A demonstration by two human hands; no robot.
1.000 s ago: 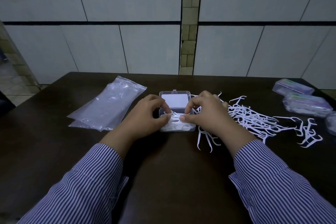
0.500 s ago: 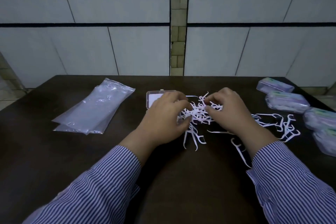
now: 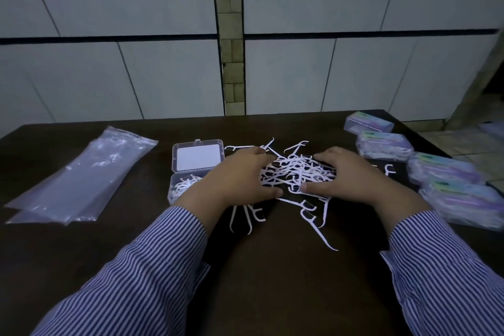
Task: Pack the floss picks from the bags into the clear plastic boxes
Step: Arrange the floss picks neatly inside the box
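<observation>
left hand (image 3: 240, 177) hiding open box's (image 3: 188, 185) corner, filled boxes (image 3: 463, 202) blurred

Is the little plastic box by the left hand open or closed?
Open. The clear box has its lid flipped back flat on the table, and white floss picks show inside the uncovered bottom part.

Head view, looking forward-down, close over table (image 3: 272, 294).

A plain tiled room used as a small packing station: a dark table (image 3: 272, 294) against a tiled wall (image 3: 163, 76), filled boxes (image 3: 447, 172) stacked at its right edge.
</observation>
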